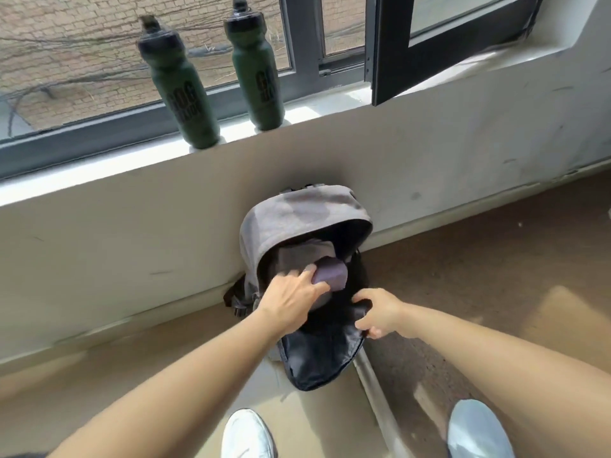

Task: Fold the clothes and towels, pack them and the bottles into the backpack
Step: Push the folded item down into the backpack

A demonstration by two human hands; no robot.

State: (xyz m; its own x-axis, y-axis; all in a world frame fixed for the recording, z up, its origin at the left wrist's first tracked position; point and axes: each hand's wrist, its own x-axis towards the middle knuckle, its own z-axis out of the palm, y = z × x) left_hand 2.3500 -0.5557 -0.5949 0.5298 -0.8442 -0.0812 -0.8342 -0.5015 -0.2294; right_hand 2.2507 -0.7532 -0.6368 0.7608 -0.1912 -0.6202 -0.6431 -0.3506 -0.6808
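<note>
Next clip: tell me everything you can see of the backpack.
The backpack is grey fabric with black lining and black straps at its left side. It stands on the floor against the wall under the window sill. The main compartment is unzipped, and the front flap lies open toward the person. Folded grey cloth and a purple folded cloth sit in the opening. The left hand grips the purple cloth there; the right hand holds the flap's edge.

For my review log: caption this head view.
Left hand grips a purple cloth inside the open grey backpack while the right hand holds its flap; two green bottles stand on the windowsill.
</note>
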